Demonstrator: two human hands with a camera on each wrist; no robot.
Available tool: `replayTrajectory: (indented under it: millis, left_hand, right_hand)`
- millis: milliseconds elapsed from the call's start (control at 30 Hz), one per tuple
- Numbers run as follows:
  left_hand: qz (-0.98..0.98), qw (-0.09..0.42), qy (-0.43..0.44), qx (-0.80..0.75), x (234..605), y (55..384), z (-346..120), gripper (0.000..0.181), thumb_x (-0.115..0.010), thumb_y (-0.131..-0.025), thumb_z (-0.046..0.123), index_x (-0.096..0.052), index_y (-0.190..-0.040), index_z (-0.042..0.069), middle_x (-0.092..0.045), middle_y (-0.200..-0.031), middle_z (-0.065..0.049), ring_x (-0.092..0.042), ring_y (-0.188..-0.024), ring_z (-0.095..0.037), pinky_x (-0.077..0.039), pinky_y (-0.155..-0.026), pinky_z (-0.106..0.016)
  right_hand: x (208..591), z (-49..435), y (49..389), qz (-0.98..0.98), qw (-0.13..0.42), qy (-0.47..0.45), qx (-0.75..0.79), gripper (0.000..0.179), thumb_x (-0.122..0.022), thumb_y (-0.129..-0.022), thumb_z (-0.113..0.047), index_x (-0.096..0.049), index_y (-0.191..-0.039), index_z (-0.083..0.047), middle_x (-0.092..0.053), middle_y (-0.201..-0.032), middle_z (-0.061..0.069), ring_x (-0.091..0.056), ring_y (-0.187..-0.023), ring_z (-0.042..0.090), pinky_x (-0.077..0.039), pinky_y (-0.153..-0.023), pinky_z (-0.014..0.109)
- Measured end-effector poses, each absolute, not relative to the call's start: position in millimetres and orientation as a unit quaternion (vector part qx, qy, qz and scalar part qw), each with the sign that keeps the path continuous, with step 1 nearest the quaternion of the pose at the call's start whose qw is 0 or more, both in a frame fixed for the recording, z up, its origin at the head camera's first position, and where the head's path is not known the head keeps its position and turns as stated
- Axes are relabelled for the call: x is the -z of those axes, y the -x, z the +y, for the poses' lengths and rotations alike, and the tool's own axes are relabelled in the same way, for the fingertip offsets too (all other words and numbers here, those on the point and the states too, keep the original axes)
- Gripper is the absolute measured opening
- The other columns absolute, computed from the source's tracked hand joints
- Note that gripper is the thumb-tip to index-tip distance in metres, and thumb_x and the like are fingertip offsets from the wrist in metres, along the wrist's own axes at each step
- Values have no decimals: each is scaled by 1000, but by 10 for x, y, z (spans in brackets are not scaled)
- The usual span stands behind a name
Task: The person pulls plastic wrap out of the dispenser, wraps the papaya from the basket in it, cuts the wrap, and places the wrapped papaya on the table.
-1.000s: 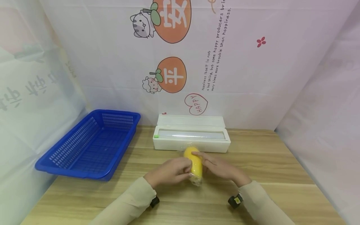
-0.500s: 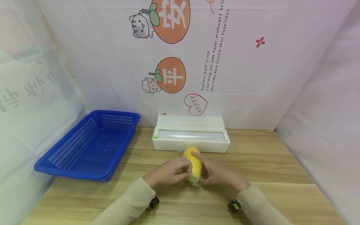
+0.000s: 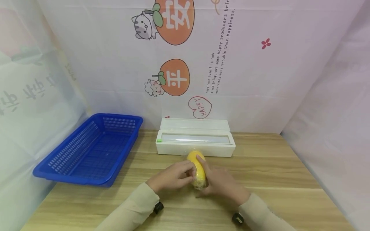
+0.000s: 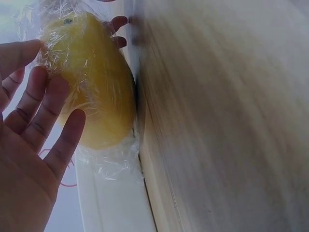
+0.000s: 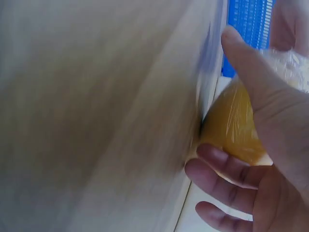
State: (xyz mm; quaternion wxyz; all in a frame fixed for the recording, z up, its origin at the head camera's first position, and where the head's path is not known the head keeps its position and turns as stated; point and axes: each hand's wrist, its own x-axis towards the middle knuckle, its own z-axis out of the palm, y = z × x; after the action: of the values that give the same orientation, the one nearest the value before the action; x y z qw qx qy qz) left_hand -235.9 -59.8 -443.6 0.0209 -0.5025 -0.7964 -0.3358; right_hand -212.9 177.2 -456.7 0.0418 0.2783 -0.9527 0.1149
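A yellow mango-shaped fruit [image 3: 199,170] lies on the table, wrapped in clear cling film [image 4: 113,162]. In the head view my left hand [image 3: 176,175] is at its left side; the left wrist view shows thumb and fingertips pinching the film near the stem end. My right hand [image 3: 222,183] curves round the fruit's right side, index finger along its top and thumb at the near end. In the right wrist view the fruit [image 5: 236,128] sits between thumb and fingers. Behind the fruit stands the white cling film box [image 3: 196,150], lid up, roll visible inside.
A blue plastic basket [image 3: 112,173] stands at the left of the wooden table [image 3: 283,192]. White printed cloth [image 3: 245,70] hangs behind and along both sides. The film box has a small green slider [image 3: 159,140] at its left end.
My right hand has shifted from the fruit's upper right side toward its near end, its thumb now at the film there. My left hand stays almost in place.
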Motion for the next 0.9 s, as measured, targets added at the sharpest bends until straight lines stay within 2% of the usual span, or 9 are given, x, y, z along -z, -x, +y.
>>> replayTrajectory:
  millis: [100, 233, 467, 667, 767, 900]
  left_hand:
    - [-799, 19, 499, 336, 4437, 2356, -605, 11, -62, -101, 22, -52, -97, 22, -53, -97, 12, -56, -91, -5, -52, -82, -22]
    - [-802, 15, 495, 333, 4429, 2351, -613, 10, -62, -101, 21, -53, -97, 21, -53, -95, 11, -56, -90, -7, -52, -81, -22]
    - [-810, 4, 483, 332, 4419, 2350, -623, 7, -63, -101, 22, -57, -100, 20, -55, -96, 12, -56, -89, -6, -52, -81, -23]
    - [-816, -1, 477, 328, 4425, 2365, -625, 6, -62, -101, 24, -59, -102, 20, -55, -96, 12, -55, -90, -6, -51, -81, -22]
    - [-813, 2, 481, 328, 4419, 2367, -623, 8, -65, -99, 24, -59, -101, 19, -56, -95, 10, -55, -87, -8, -51, -78, -21]
    - [-811, -11, 482, 333, 4402, 2362, -615, 11, -67, -98, 30, -61, -100, 21, -58, -93, 12, -57, -85, -6, -53, -76, -23]
  right_hand:
    - [4577, 1761, 2122, -950, 36, -279, -134, 127, -72, -69, -78, -7, -162, -21, -59, -75, -4, -49, -61, 8, -44, -56, 29]
    - [4575, 1780, 2122, -944, 15, -281, -171, 112, -64, -80, -74, -7, -162, -25, -53, -75, -7, -48, -64, 9, -44, -59, 28]
    - [4512, 1838, 2148, -931, -21, -291, -219, 96, -59, -87, -68, -10, -162, -31, -57, -82, -5, -51, -72, 10, -48, -67, 31]
    - [4475, 1871, 2159, -926, -46, -295, -230, 90, -55, -91, -65, -9, -162, -32, -52, -77, -6, -51, -71, 11, -47, -66, 31]
    - [4469, 1882, 2155, -925, -47, -295, -236, 87, -53, -93, -66, -10, -162, -33, -63, -94, 0, -55, -80, 12, -50, -72, 34]
    - [4472, 1910, 2151, -914, -53, -305, -260, 79, -50, -97, -62, -13, -161, -35, -62, -126, 11, -59, -97, 16, -52, -85, 42]
